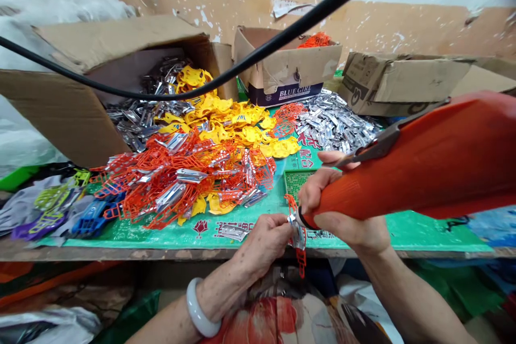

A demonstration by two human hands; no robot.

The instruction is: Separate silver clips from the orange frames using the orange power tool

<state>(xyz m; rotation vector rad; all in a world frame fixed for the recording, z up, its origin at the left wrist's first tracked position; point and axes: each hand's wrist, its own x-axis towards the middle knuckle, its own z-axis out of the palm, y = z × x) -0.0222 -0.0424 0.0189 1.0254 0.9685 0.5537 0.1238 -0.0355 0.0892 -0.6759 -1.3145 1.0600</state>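
My left hand (268,242) pinches an orange plastic frame with a shiny metal clip (298,242) just past the table's front edge. Wrapped around the front of a red power screwdriver (387,177) is my right hand (342,220), its fingers near the tool's metal lever. The tool's tip meets the metal clip close to my left fingertips; the exact contact is hidden. Behind my hands sits a small green mesh basket (297,180). To the left lies a pile of orange plastic frames (161,183), many with metal clips on them.
Yellow plastic pieces (242,123) lie behind the orange pile. An open cardboard box (121,43) spills metal clips at left; loose metal clips (338,121) are heaped at back right. More boxes (290,64) line the wall. A black cable (258,56) hangs across the view.
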